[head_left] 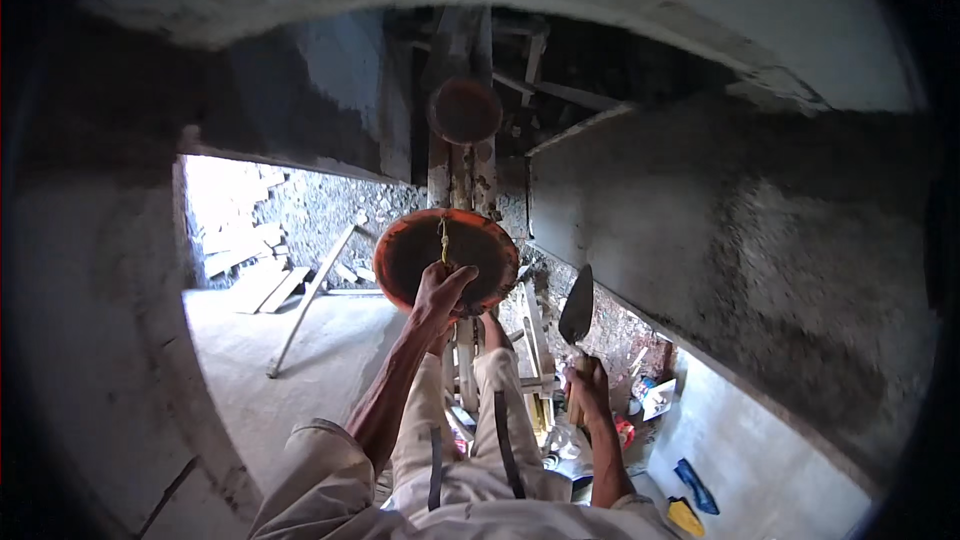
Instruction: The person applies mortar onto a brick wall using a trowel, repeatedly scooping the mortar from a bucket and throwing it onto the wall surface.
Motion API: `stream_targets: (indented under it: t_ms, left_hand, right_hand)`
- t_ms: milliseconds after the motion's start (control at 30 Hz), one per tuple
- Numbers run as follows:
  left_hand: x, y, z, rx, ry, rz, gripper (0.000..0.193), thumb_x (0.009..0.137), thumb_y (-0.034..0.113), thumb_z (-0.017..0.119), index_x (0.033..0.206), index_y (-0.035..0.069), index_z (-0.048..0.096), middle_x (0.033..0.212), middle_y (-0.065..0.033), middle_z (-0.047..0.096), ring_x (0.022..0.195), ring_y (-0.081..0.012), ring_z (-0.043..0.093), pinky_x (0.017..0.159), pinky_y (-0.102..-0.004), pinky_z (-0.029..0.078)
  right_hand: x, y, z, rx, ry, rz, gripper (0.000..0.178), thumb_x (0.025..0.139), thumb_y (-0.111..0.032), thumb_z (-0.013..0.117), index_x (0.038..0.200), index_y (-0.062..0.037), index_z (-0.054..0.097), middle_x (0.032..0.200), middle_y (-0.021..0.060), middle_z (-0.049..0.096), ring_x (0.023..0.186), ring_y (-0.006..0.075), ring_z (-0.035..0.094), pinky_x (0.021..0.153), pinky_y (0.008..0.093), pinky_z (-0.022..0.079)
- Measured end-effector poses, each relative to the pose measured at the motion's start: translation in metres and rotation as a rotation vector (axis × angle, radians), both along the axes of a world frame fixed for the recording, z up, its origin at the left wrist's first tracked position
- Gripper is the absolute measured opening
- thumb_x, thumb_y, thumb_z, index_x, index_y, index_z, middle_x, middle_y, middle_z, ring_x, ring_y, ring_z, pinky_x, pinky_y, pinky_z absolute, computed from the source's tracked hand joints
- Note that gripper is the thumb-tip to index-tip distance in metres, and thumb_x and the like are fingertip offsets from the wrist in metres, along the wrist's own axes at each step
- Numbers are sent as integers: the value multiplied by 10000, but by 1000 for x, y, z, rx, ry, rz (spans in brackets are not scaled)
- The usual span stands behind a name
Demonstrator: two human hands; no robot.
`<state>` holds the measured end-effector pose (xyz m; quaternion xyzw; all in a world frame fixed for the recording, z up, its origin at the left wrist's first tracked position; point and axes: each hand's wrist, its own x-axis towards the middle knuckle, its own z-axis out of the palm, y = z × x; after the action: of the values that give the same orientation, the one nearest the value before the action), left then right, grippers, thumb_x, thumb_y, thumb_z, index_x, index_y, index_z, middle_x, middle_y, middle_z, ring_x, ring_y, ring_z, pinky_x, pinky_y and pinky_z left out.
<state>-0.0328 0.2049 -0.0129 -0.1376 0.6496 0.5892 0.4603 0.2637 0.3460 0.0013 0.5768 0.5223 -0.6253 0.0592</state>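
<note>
Right hand [588, 380] first: fingers wrapped round the handle of a trowel [577, 308], blade pointing up and away, touching nothing. Left hand [443, 288], and it's a closed fist over the near side of the orange pan [505, 248], seemingly round a yellowish cord [444, 240]; whether it grips the pan too, I can't tell. The pan sits right in front of the person, its inside dark, and how much is left in there is anyone's guess.

So where does the work stand? Looks like mid-job: trowel in hand, no stroke being laid at this instant. Over on the right, the grey wall face [640, 190] runs mostly smooth, but a rough, pitted patch [780, 240] suggests surface left to finish.

Bare feet below, by the narrow wooden planks [462, 175], and farther along them there's a second reddish pan [466, 105]. Down to the left, a pale floor [290, 335] in bright light, a long pole [315, 300] slanting across it, loose boards [265, 285] beyond. At the far end, timbers fade into shadow.
</note>
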Motion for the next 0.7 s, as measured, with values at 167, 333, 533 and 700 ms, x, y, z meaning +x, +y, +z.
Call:
stream_targets:
  t_ms: [167, 333, 533, 700]
  left_hand:
    - [18, -10, -140, 16, -12, -2, 205, 804, 206, 651, 709, 106, 499, 623, 51, 468, 524, -45, 416, 456, -241, 333]
    - [9, -42, -243, -59, 51, 20, 176, 837, 235, 619, 800, 76, 554, 651, 57, 476, 556, -53, 432, 470, -243, 348]
    - [19, -86, -301, -127, -2, 323, 401, 934, 433, 523, 789, 68, 603, 632, 33, 496, 560, -65, 461, 496, -234, 401]
    - [-26, -191, -378, -357, 246, 135, 557, 914, 572, 457, 1046, 48, 591, 897, -52, 579, 774, -148, 510, 646, -306, 417]
  right_hand:
    - [29, -29, -65, -32, -133, -143, 293, 779, -160, 711, 969, -84, 501, 675, 20, 535, 478, 121, 517, 435, 262, 440]
    - [-30, -36, -115, -209, -88, 85, 377, 814, -144, 680, 1102, -94, 443, 768, 25, 536, 505, 112, 529, 444, 264, 452]
    - [-94, 11, -189, 616, 142, 1075, 557, 853, -181, 601, 1336, -88, 338, 932, 185, 594, 709, 343, 630, 573, 419, 504]
    - [-200, -14, -179, 404, -192, 1548, 590, 814, -89, 579, 1349, -88, 331, 1137, 226, 534, 943, 420, 588, 794, 484, 476]
